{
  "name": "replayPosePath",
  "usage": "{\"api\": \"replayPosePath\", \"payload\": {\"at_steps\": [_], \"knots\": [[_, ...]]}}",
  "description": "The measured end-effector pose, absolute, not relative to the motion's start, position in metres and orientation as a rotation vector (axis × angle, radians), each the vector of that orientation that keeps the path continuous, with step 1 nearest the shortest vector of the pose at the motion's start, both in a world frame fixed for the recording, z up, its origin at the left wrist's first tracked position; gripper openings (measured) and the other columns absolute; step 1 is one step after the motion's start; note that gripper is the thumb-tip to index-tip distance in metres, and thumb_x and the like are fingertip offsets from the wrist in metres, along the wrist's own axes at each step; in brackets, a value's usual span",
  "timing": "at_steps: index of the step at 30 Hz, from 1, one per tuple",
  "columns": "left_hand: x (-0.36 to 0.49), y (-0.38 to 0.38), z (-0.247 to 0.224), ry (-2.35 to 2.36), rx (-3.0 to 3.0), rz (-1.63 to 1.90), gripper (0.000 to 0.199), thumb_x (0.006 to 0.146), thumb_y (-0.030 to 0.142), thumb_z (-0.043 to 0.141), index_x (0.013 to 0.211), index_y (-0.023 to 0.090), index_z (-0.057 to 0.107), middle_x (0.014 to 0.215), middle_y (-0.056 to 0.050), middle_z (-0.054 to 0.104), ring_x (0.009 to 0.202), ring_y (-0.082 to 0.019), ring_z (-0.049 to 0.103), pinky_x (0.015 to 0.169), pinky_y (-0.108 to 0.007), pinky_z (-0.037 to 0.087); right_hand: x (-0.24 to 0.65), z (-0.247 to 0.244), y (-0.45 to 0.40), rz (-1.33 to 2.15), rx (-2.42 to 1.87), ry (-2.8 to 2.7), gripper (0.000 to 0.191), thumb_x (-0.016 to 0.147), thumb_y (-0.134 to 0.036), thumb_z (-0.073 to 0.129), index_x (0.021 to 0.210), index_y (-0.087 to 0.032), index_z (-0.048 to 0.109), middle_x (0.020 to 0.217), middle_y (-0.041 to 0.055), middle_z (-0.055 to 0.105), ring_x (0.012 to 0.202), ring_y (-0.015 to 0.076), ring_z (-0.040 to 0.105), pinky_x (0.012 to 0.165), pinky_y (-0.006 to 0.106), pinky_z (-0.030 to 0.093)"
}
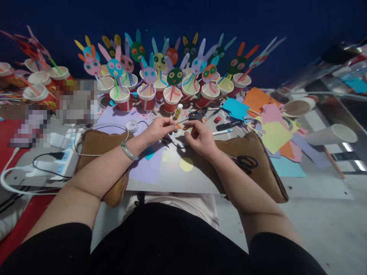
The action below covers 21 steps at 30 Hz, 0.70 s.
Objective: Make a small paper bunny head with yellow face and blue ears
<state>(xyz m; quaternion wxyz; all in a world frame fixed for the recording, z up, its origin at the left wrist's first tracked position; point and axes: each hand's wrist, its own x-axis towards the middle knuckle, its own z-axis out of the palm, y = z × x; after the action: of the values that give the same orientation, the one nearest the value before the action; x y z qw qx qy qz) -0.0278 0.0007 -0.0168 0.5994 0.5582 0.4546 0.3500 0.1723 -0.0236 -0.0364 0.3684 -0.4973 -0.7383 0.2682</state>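
Note:
Over the table's middle, my left hand (162, 129) pinches a small orange paper piece (179, 126) between thumb and fingertips. My right hand (200, 138) faces it with curved fingers, its fingertips close to the orange piece and its thumb apart from the index finger. Whether the right fingertips touch the piece is too small to tell. Just beyond stands an uncapped glue stick (178, 112), with a red cap (217, 120) farther right. Below the hands lies a yellow paper circle (186, 164), beside a purple sheet (146, 170). A white pen (223, 131) lies right of my right hand.
Several paper cups (172, 100) holding paper rabbit heads on bent stems line the back. Brown cushions (99, 147) lie under both forearms, black-handled scissors (247, 162) on the right one. Coloured paper scraps (272, 130) spread right; a power strip (64, 154) with cables sits left.

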Motion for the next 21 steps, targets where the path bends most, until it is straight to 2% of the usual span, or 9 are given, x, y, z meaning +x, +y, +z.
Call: {"api": "replayPosePath", "payload": {"at_steps": [4,10,18,21], "knots": [[-0.027,0.000,-0.017,1.037,1.302,0.821,0.017,0.076,0.030,0.073,0.071,0.016,0.064,0.062,0.003,0.056,0.057,-0.008,0.048,0.054,-0.023,0.037,0.169,-0.035,-0.023,0.943,-1.283,-1.766,0.024,0.082,-0.037,0.068,0.098,-0.018,0.068,0.058,-0.0062,0.049,0.051,0.0104,0.040,0.053,0.026,0.035],[-0.028,0.000,-0.021,1.019,1.391,0.801,0.022,0.076,0.035,0.073,0.070,0.015,0.066,0.067,0.000,0.062,0.061,-0.008,0.049,0.057,-0.023,0.037,0.165,-0.035,-0.022,1.050,-1.228,-1.643,0.035,0.084,-0.053,0.071,0.078,-0.019,0.063,0.067,-0.0016,0.059,0.058,0.0104,0.046,0.055,0.025,0.039],[-0.028,-0.002,-0.012,1.066,1.335,0.868,0.013,0.075,0.026,0.069,0.070,0.015,0.064,0.063,0.002,0.059,0.058,-0.008,0.048,0.056,-0.022,0.037,0.170,-0.028,-0.016,1.102,-1.268,-1.524,0.021,0.079,-0.036,0.070,0.072,-0.020,0.059,0.064,-0.0012,0.060,0.058,0.0107,0.050,0.055,0.025,0.043],[-0.028,-0.002,-0.012,1.071,1.322,0.867,0.014,0.075,0.026,0.070,0.070,0.015,0.064,0.061,0.002,0.058,0.056,-0.008,0.048,0.054,-0.022,0.036,0.170,-0.029,-0.016,1.155,-1.217,-1.461,0.019,0.073,-0.032,0.074,0.076,-0.020,0.060,0.066,-0.0024,0.059,0.057,0.0097,0.050,0.054,0.025,0.044]]}}
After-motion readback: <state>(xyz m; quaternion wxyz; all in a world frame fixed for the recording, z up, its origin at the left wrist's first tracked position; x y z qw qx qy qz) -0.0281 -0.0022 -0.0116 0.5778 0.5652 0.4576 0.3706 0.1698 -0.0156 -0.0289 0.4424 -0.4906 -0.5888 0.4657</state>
